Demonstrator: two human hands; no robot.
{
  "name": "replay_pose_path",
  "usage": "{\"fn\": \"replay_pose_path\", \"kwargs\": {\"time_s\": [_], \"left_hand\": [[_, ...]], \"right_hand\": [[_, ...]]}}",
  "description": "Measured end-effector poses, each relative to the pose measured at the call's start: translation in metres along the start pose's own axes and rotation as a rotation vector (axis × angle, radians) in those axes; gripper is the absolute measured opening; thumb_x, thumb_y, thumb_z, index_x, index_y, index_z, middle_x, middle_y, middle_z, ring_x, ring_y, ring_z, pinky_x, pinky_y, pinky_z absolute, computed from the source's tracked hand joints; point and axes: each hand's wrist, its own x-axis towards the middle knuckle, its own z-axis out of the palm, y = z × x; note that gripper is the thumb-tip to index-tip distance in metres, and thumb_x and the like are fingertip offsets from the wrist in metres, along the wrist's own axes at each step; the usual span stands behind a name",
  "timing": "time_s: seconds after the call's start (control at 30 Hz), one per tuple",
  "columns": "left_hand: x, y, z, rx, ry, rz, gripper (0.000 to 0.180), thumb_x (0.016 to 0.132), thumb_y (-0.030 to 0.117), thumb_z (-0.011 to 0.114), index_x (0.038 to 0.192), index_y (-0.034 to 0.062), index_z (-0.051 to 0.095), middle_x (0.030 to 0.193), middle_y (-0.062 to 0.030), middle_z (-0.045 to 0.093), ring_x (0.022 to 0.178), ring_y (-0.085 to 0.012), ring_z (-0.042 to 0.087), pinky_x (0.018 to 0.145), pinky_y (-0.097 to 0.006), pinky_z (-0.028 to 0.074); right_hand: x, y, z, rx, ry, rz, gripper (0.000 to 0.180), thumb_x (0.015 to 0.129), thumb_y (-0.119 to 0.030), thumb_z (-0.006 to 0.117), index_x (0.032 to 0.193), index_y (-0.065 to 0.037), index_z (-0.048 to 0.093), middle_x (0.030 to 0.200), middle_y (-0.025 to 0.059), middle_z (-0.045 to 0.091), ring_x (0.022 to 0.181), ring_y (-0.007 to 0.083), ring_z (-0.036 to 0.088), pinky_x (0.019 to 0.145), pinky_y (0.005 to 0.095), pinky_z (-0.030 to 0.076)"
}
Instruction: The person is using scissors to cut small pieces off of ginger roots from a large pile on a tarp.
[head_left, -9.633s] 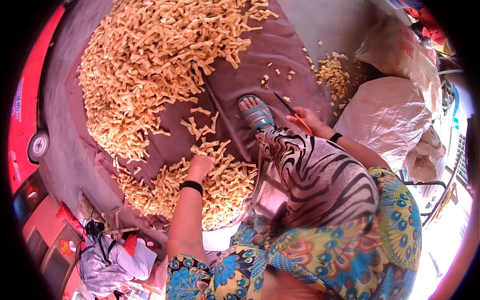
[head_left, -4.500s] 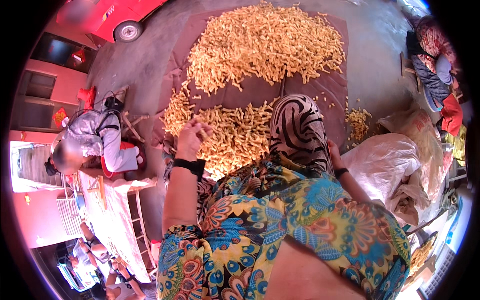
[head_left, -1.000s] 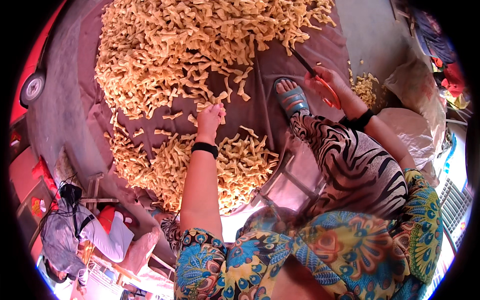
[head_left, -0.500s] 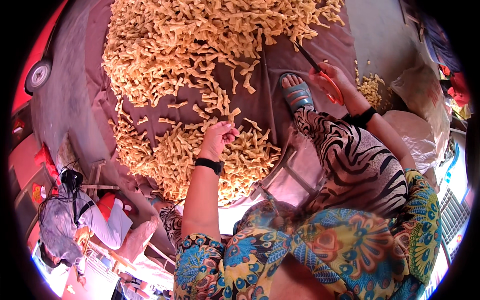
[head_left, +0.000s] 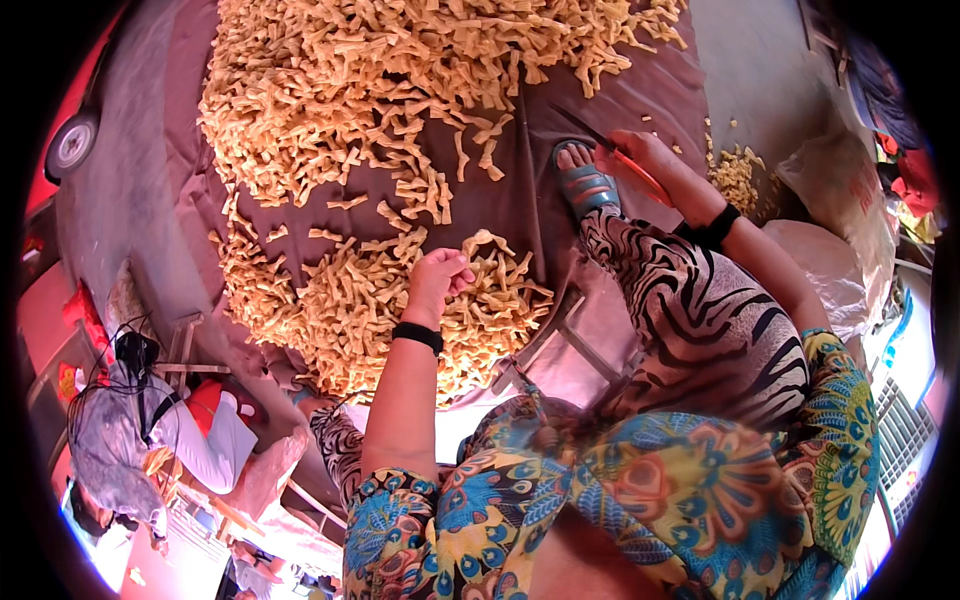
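My left hand [head_left: 440, 277] is closed, its fingers curled, above the nearer heap of pale yellow knotted strips [head_left: 350, 310]. A curved strip [head_left: 488, 240] shows just beyond the fingertips; I cannot tell whether they touch it. My right hand [head_left: 648, 160] grips a pair of scissors [head_left: 640, 175] with orange-red handles. Their dark blades point to the upper left, over the brown cloth and just beyond my sandalled foot [head_left: 585, 180]. A larger heap of the same strips [head_left: 370, 80] spreads across the far part of the cloth.
Brown cloth [head_left: 555, 90] lies under both heaps. Small yellow scraps [head_left: 737, 175] are scattered on the floor at right, beside a pale sack [head_left: 840, 190]. A wooden stool frame [head_left: 570, 330] stands near my knees. Another person [head_left: 140, 420] is at lower left; a red vehicle's wheel [head_left: 72, 145] is at far left.
My right hand has moved slightly left, turning the scissors so their blades swing left away from the far heap. The strip at my left fingertips no longer stands upright there; that hand stays nearly in place.
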Motion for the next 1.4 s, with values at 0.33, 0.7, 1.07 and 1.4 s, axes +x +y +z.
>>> {"fn": "replay_pose_path", "kwargs": {"time_s": [0.33, 0.7, 1.07, 1.4], "left_hand": [[0.044, 0.017, -0.047, 0.852, 0.662, 0.467, 0.018, 0.081, 0.021, 0.051, 0.077, 0.0095, 0.064, 0.075, -0.0171, 0.064, 0.073, -0.0319, 0.061, 0.068, -0.039, 0.048], [0.062, 0.055, -0.048, 1.627, 0.124, 0.116, 0.029, 0.085, 0.027, 0.044, 0.093, 0.0100, 0.066, 0.108, -0.0144, 0.059, 0.101, -0.0323, 0.054, 0.086, -0.046, 0.041], [0.061, 0.047, -0.029, 1.371, 0.108, 0.397, 0.019, 0.076, 0.006, 0.057, 0.085, 0.0196, 0.068, 0.094, -0.0132, 0.059, 0.092, -0.0339, 0.054, 0.083, -0.040, 0.045], [0.117, 0.085, 0.043, 1.114, 0.593, 0.501, 0.036, 0.075, 0.031, 0.064, 0.097, 0.0033, 0.060, 0.099, -0.0166, 0.061, 0.094, -0.0340, 0.057, 0.079, -0.041, 0.046]], "right_hand": [[-0.005, -0.009, -0.002, 0.074, -0.036, 0.106, 0.025, 0.078, -0.023, 0.067, 0.087, -0.001, 0.057, 0.073, 0.0115, 0.060, 0.064, 0.0169, 0.054, 0.060, 0.0314, 0.045], [-0.010, -0.005, -0.002, 0.082, 0.003, 0.141, 0.021, 0.079, -0.023, 0.065, 0.086, -0.006, 0.057, 0.066, 0.0010, 0.054, 0.057, 0.0090, 0.050, 0.051, 0.0254, 0.041], [-0.003, 0.029, 0.003, 0.173, 0.058, 0.068, 0.026, 0.077, -0.023, 0.067, 0.088, -0.001, 0.059, 0.074, 0.0122, 0.061, 0.066, 0.0187, 0.058, 0.061, 0.0312, 0.046], [-0.005, 0.003, 0.000, 0.107, 0.066, -0.005, 0.021, 0.080, -0.022, 0.065, 0.088, -0.003, 0.058, 0.065, 0.0030, 0.054, 0.063, 0.0093, 0.051, 0.057, 0.0269, 0.044]]}}
